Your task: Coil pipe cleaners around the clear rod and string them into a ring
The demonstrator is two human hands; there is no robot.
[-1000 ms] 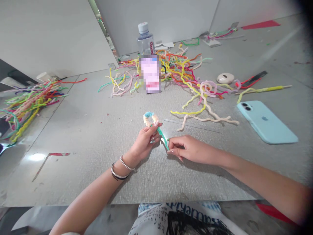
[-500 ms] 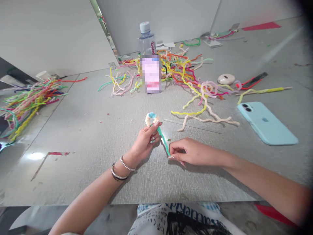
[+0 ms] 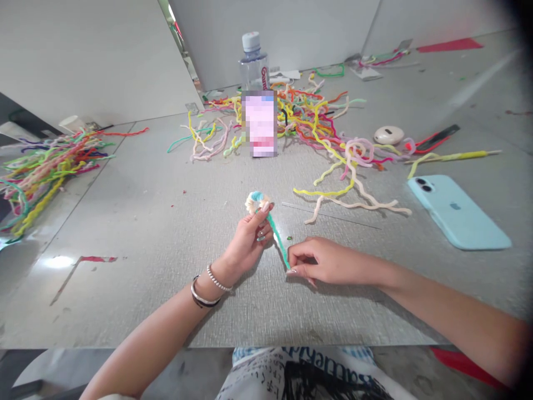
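My left hand [image 3: 250, 239] pinches a small curved piece of fuzzy pipe cleaner [image 3: 257, 197], cream with a light blue middle, between thumb and fingers. From that grip a green pipe cleaner [image 3: 278, 239] slants down to the right. Its lower end sits between the thumb and fingertips of my right hand [image 3: 314, 260], so it stretches straight between both hands. How the green stem joins the curved piece is hidden behind my left fingers. A thin bare wire [image 3: 333, 215] lies on the table just beyond my right hand.
Loose coloured pipe cleaners [image 3: 308, 119] spread across the back around a clear bottle [image 3: 253, 64] and a propped, blurred phone screen [image 3: 262, 125]. Another bundle [image 3: 54, 172] lies far left. At right are a light blue phone [image 3: 460, 214], a white oval case [image 3: 388, 135] and a yellow-wrapped stick [image 3: 462, 156].
The view has shifted slightly. Both hands keep nearly the same pose, with the green pipe cleaner still held between them.
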